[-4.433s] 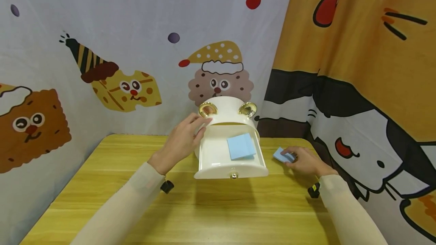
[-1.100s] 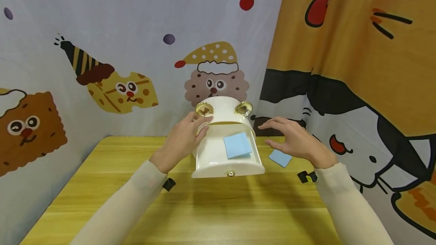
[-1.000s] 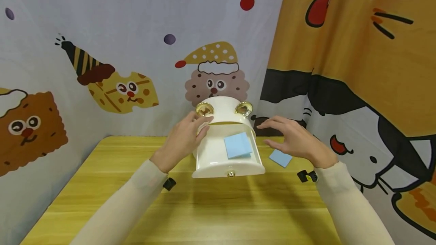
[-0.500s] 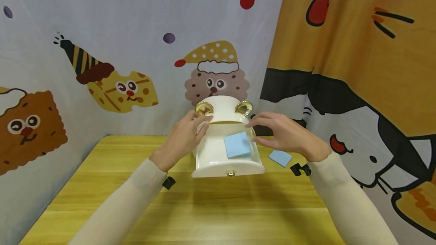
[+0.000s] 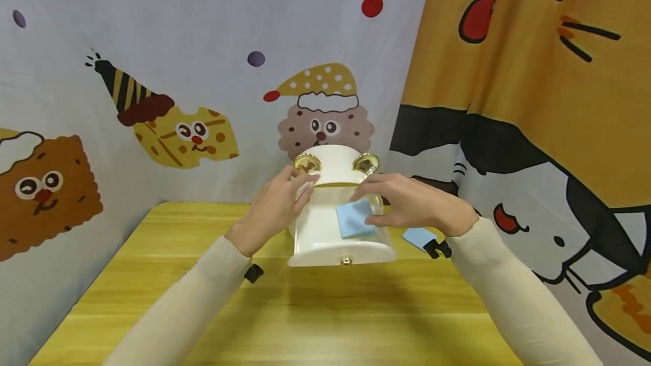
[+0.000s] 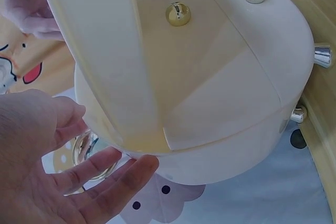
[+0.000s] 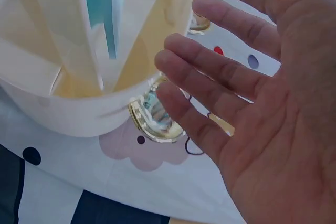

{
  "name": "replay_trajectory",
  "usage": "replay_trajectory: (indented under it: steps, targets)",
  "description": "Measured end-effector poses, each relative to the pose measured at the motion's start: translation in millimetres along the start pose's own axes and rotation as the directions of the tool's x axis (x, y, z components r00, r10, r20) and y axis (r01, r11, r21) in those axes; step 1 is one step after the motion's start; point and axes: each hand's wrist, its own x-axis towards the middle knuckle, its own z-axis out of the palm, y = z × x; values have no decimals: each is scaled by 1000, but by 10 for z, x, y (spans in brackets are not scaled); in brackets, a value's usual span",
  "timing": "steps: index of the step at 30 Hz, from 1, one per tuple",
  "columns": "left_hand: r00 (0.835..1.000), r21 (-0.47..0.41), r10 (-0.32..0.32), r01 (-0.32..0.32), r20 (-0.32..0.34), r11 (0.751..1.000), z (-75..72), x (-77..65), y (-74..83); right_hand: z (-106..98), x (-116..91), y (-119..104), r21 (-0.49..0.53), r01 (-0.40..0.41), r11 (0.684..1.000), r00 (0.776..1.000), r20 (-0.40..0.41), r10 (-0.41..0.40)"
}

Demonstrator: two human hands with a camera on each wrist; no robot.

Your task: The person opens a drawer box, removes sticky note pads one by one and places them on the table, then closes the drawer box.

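Note:
A white rounded box with two gold ears stands at the table's far side, its drawer pulled out. Blue sticky notes lie inside the drawer, toward its right; in the right wrist view the blue paper shows between the white walls. My left hand touches the box's left edge with loosely spread fingers, seen too in the left wrist view. Over the drawer's right side hovers my right hand, thumb and fingers apart beside the notes, holding nothing. Another blue sticky-note pad lies on the table.
The wooden table extends toward me. Printed cloth hangs close behind the box, and an orange curtain closes the right side. A gold knob juts from the drawer front.
My right hand first had its fingers on the pad on the table, then let go, rose and moved left over the drawer. The left hand has stayed at the box.

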Motion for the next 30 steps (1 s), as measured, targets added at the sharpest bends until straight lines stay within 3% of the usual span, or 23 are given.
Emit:
replay_trajectory:
  steps: [15,24,30]
  targets:
    - [1000,8,-2,2,10,1000,-14,-26,6,142,239,-36,-70,-43,997,977,204,56]
    - [1000,10,-3,2,17,1000,-7,-26,7,162,291,-70,-108,-82,991,965,238,106]
    - [1000,15,-3,3,12,1000,-2,-17,6,169,305,-70,-127,-62,990,972,217,89]
